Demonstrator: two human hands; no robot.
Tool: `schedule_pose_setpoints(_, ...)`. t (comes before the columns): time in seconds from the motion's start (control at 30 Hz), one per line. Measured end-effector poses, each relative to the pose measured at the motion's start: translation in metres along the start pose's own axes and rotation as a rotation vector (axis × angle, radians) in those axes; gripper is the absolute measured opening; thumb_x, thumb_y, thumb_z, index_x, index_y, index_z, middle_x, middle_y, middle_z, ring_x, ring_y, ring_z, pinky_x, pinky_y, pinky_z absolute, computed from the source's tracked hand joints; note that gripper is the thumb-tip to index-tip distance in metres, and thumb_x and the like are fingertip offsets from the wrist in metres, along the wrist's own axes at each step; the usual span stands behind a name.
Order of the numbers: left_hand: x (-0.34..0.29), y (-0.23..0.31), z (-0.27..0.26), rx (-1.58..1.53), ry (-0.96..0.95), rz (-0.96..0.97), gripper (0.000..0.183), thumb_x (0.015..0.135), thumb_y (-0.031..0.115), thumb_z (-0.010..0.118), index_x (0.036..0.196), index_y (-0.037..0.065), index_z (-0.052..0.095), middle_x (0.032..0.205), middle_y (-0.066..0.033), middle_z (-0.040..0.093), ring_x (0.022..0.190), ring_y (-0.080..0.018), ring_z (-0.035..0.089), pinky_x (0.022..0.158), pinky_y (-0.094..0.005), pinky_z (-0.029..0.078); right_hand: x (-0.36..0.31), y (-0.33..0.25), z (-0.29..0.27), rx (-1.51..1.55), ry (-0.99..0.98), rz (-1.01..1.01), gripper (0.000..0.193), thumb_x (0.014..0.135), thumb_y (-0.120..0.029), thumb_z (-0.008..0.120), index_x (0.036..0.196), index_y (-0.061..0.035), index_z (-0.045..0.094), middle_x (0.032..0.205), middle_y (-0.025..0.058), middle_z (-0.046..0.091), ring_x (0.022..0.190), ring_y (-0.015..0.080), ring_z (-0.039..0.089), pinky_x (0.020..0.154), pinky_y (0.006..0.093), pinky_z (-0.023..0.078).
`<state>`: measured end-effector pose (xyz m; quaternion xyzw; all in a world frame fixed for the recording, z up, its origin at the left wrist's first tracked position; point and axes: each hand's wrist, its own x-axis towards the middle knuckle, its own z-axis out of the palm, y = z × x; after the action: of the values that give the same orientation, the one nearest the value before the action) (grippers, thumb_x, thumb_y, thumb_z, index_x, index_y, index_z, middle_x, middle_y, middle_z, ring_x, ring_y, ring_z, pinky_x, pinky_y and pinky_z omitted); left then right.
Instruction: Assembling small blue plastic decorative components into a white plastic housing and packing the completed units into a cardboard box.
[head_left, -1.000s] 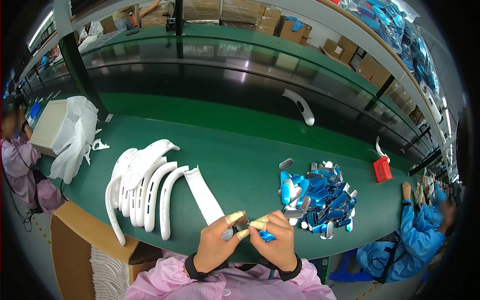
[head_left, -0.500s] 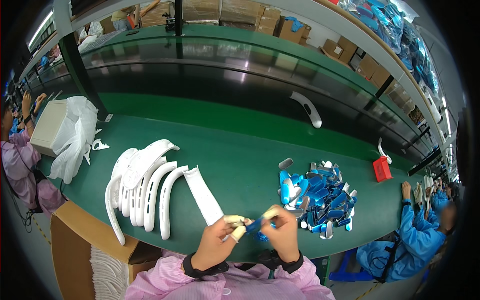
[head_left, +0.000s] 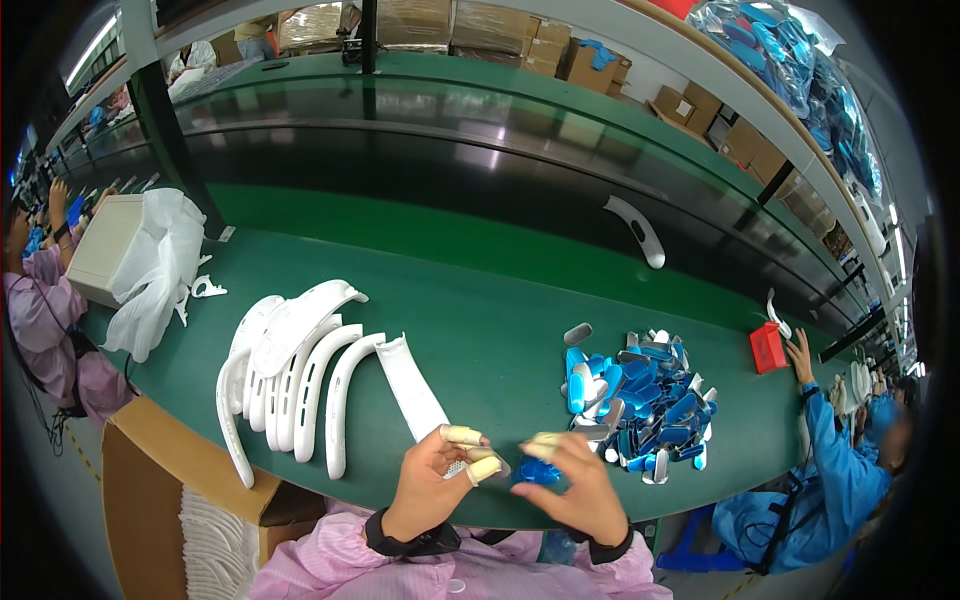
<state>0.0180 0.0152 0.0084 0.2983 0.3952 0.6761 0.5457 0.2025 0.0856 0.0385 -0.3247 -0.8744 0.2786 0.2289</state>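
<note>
My left hand (head_left: 432, 478), with pale finger cots on its fingertips, pinches a small silvery oval plate (head_left: 503, 463), mostly hidden by the fingers. Under and beside that hand lies a white curved shell (head_left: 410, 385), its near end covered. My right hand (head_left: 585, 492), also in finger cots, has its fingers apart over crumpled blue film (head_left: 538, 471) by the table's near edge. Farther right is a heap of small oval plates (head_left: 640, 395), some blue-faced and some silver. Several white curved shells (head_left: 300, 390) are stacked on the left.
A cardboard box (head_left: 150, 480) of white parts stands lower left. A beige bin (head_left: 105, 250) with white plastic sheeting sits at far left. Another white shell (head_left: 640, 232) lies on the dark conveyor (head_left: 400, 165). A co-worker's blue sleeve (head_left: 825, 430) extends near the red bin (head_left: 768, 347).
My right hand has come away from my left and its fingers have spread. The blue strip between my hands is gone from there. The co-worker's hand has moved up toward the red bin.
</note>
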Motion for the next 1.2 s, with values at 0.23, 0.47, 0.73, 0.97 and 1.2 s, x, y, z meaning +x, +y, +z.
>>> schedule_pose_setpoints(0.23, -0.001, 0.003, -0.010, 0.273, -0.002, 0.009, 0.009, 0.088, 0.005, 0.065, 0.093, -0.002, 0.062, 0.089, -0.0053, 0.065, 0.082, -0.0105, 0.061, 0.072, -0.0238, 0.048, 0.005, 0.008, 0.038, 1.031, 0.092, 0.340, 0.020, 0.082, 0.000, 0.070, 0.101, 0.0036, 0.063, 0.093, 0.0084, 0.068, 0.082, 0.0131, 0.064, 0.075, 0.0269, 0.052)
schedule_pose_setpoints(0.47, 0.003, 0.018, -0.019, 0.592, -0.180, 0.116, 0.008, 0.089, 0.007, 0.062, 0.087, -0.001, 0.060, 0.084, -0.0029, 0.063, 0.075, -0.0114, 0.058, 0.070, -0.0246, 0.045, 0.008, 0.014, 0.038, 1.372, 0.154, 0.348, 0.016, 0.088, 0.003, 0.061, 0.104, 0.0044, 0.061, 0.088, 0.0103, 0.066, 0.073, 0.0150, 0.063, 0.068, 0.0287, 0.053)
schedule_pose_setpoints(0.73, 0.008, 0.002, -0.034, 0.140, 0.081, -0.002, 0.018, 0.089, 0.006, 0.058, 0.107, 0.002, 0.055, 0.101, -0.0065, 0.061, 0.097, -0.0143, 0.056, 0.086, -0.0296, 0.042, 0.009, 0.021, 0.039, 1.528, 0.079, 0.386, 0.018, 0.092, -0.008, 0.058, 0.109, -0.0034, 0.059, 0.075, 0.0106, 0.062, 0.067, 0.0207, 0.062, 0.063, 0.0328, 0.051)
schedule_pose_setpoints(0.97, 0.033, -0.034, -0.084, 1.071, 0.404, 0.224, 0.079, 0.080, 0.010, 0.069, 0.141, -0.006, 0.022, 0.138, -0.0198, 0.038, 0.126, -0.0296, 0.039, 0.099, -0.0446, 0.034, 0.014, 0.014, 0.032, 1.533, 0.120, 0.419, 0.028, 0.092, -0.007, 0.058, 0.119, -0.0024, 0.056, 0.080, 0.0111, 0.062, 0.067, 0.0189, 0.061, 0.061, 0.0310, 0.050)
schedule_pose_setpoints(1.2, 0.069, -0.011, -0.072, 0.667, 0.199, 0.048, 0.084, 0.079, 0.003, 0.069, 0.145, 0.000, 0.017, 0.112, -0.0170, 0.056, 0.101, -0.0295, 0.059, 0.082, -0.0324, 0.048, 0.028, 0.010, 0.026, 1.217, 0.147, 0.371, 0.038, 0.087, 0.003, 0.062, 0.124, 0.0021, 0.054, 0.093, 0.0073, 0.064, 0.075, 0.0106, 0.060, 0.067, 0.0245, 0.051)
